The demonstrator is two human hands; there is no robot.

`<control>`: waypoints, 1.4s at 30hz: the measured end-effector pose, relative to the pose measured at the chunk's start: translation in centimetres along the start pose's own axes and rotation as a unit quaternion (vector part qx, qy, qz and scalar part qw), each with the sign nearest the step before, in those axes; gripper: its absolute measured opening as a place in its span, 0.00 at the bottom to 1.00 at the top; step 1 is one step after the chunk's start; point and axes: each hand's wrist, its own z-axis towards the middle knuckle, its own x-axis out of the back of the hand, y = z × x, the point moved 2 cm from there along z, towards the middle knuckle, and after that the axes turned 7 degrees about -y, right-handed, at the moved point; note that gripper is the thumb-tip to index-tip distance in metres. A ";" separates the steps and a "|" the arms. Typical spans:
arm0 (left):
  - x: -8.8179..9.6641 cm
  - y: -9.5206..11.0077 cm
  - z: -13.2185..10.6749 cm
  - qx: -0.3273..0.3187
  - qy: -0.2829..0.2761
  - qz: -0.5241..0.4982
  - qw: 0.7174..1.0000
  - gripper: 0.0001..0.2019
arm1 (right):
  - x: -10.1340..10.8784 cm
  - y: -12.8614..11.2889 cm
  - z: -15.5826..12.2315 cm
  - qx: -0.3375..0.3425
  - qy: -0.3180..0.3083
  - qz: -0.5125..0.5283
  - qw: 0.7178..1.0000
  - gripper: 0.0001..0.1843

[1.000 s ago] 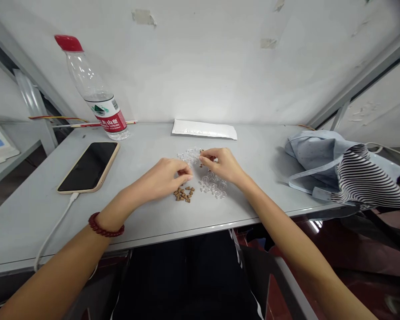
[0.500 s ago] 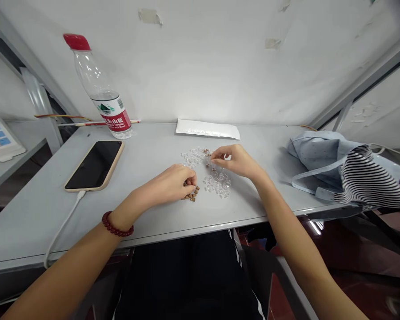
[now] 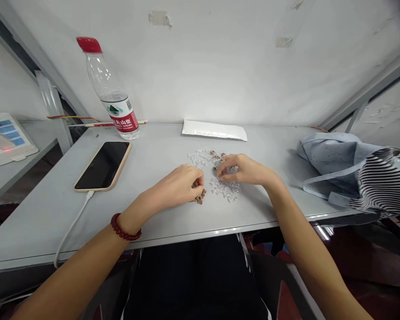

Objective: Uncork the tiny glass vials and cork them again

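Brown pieces sit in a small heap beneath the left hand, its fingers curled and thumb drawn in over them; whether anything is pinched there cannot be told; the right hand arches over clear pieces — a gap showing between thumb and forefinger, the tips close together, their contact and any hold too small to make out; just beyond those fingertips, more brown bits lie mixed in with the clear ones. What has just changed is the right hand's place: it has come nearer the person, down towards the clear pieces; in effect, by judgement, each hand now works at a separate kind, with the mixed patch left uncovered. Against the frame a second ago, the left hand sits lower and hides more of its heap, while the right has moved off the mixed patch; the white packet, beyond both hands, looks unmoved on the table, as does the phone left of the left hand; the whole view has merely swung slightly.
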 end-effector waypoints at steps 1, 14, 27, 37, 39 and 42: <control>0.0 0.0 0.0 -0.004 0.004 -0.001 1.000 0.07 | -0.1 -0.1 0.1 0.001 0.001 -0.005 1.000 0.07; 0.5 0.1 0.4 -0.003 0.136 -0.026 0.990 0.06 | -0.3 -0.8 0.3 0.042 0.074 0.073 0.994 0.05; 0.3 1.0 0.6 -0.044 0.278 -0.128 0.951 0.04 | -0.9 -2.1 0.6 0.070 0.128 0.229 0.962 0.01; 0.7 1.2 0.3 -0.144 0.315 0.000 0.938 0.04 | -1.4 -1.9 0.8 0.061 0.107 0.298 0.947 0.05; 0.6 1.3 0.2 -0.152 0.319 0.018 0.936 0.04 | -1.4 -2.0 0.8 0.054 0.110 0.301 0.946 0.06; 0.4 1.4 0.2 -0.153 0.318 0.032 0.935 0.05 | -1.3 -2.0 0.8 0.056 0.117 0.330 0.935 0.06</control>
